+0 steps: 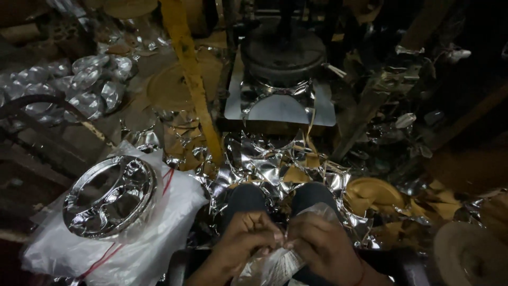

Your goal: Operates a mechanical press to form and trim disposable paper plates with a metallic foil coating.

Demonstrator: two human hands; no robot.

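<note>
My left hand [244, 238] and my right hand [320, 244] meet low in the middle, over my knees. Both pinch the mouth of a clear plastic bag [275, 262] that hangs crumpled between them. To the left lies a stack of shiny silver compartment plates [110, 195] on a white plastic bag [143, 233] with red string.
Crumpled silver foil scraps [270, 161] cover the floor ahead. A press machine with a round dark die [283, 53] and a flat metal bed [280, 108] stands beyond. A yellow strap [193, 79] runs diagonally. Small silver bowls [87, 85] pile at the upper left. Round paper discs [370, 191] lie right.
</note>
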